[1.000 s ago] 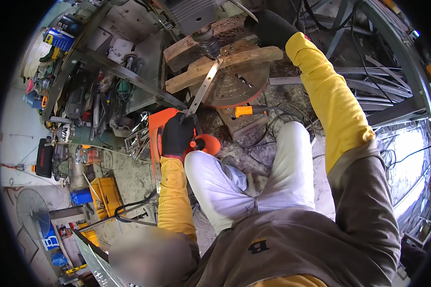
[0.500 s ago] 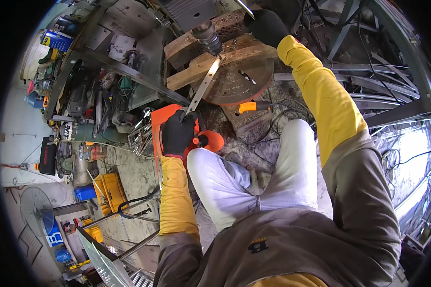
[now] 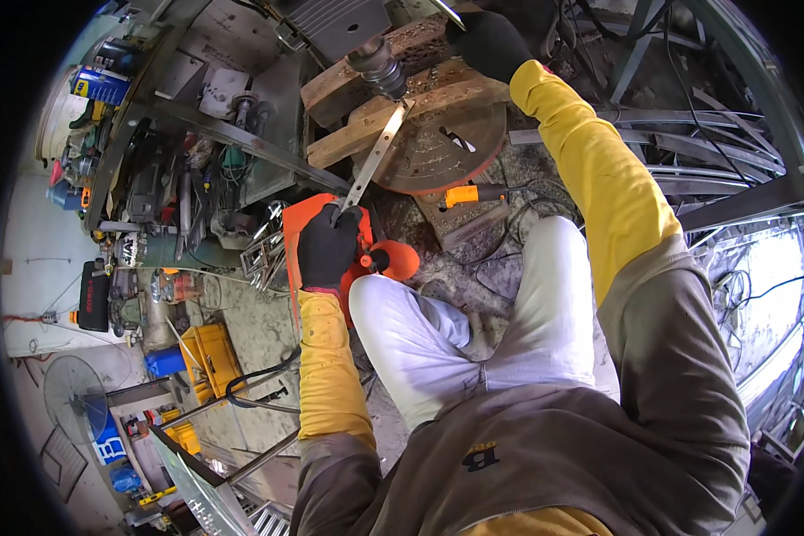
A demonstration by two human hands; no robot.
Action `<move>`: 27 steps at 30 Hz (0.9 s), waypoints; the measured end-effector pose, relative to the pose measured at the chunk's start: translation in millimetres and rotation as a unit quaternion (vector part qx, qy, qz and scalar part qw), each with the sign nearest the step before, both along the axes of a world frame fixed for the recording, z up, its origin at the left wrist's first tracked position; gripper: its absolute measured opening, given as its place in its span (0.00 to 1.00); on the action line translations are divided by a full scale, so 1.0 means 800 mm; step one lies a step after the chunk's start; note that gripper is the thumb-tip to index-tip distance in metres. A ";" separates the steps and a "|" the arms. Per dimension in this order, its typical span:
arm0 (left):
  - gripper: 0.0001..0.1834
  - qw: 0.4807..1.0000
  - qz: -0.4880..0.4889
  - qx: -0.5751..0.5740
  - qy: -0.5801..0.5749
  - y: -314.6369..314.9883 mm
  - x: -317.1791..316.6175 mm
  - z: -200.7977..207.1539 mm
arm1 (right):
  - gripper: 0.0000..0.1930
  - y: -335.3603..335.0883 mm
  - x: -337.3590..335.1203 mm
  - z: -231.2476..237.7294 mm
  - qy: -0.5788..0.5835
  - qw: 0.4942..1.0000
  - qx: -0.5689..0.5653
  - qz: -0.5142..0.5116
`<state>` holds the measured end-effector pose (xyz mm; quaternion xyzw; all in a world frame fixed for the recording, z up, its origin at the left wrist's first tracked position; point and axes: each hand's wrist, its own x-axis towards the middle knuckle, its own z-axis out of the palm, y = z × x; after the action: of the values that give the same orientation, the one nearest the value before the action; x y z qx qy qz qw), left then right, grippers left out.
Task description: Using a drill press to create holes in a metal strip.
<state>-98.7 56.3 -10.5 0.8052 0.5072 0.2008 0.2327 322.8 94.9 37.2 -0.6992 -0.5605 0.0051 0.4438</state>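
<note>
**Slight shift at the grey machine head (image 3: 339, 22)**

Head view: the black-gloved right hand (image 3: 489, 46) has moved slightly inward at a pale metal lever (image 3: 447, 12); its grip is unclear. The black-gloved left hand (image 3: 329, 250) still grips the flat, holed silver strip (image 3: 377, 158), its far end staying near the dark steel chuck (image 3: 381, 70). Brown timber beams (image 3: 366, 136) cross the round, rusty plate (image 3: 429, 167); tools (image 3: 143, 183) crowd the left.

metal strip (image 3: 381, 154): lower end hidden in left hand (image 3: 329, 250) | lever (image 3: 448, 13): cropped above
</note>
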 end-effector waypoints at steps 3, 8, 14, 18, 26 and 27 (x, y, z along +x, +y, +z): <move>0.20 1.000 -0.008 0.027 -0.003 0.003 0.005 0.000 | 0.16 0.007 0.013 -0.006 -0.119 0.991 0.056 -0.003; 0.21 1.000 0.008 -0.014 0.026 0.001 0.006 0.009 | 0.15 0.008 0.014 -0.013 -0.109 0.993 0.041 -0.002; 0.20 0.999 0.003 0.002 0.037 0.006 -0.003 0.013 | 0.15 0.004 -0.003 -0.005 -0.057 0.998 0.033 -0.009; 0.20 1.000 -0.011 -0.019 0.004 0.011 0.001 0.014 | 0.15 0.002 0.008 -0.005 -0.078 0.996 0.041 -0.001; 0.20 0.999 0.005 -0.033 0.024 0.010 -0.002 0.014 | 0.13 -0.003 -0.002 0.000 -0.014 1.000 0.012 0.015; 0.21 0.999 0.002 -0.036 0.026 0.011 0.000 0.015 | 0.12 -0.003 0.001 -0.001 -0.012 1.000 0.010 0.015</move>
<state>-99.0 64.8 1.3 0.8003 0.5213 0.1625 0.2477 323.7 92.6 36.3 -0.6863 -0.5764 -0.0023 0.4437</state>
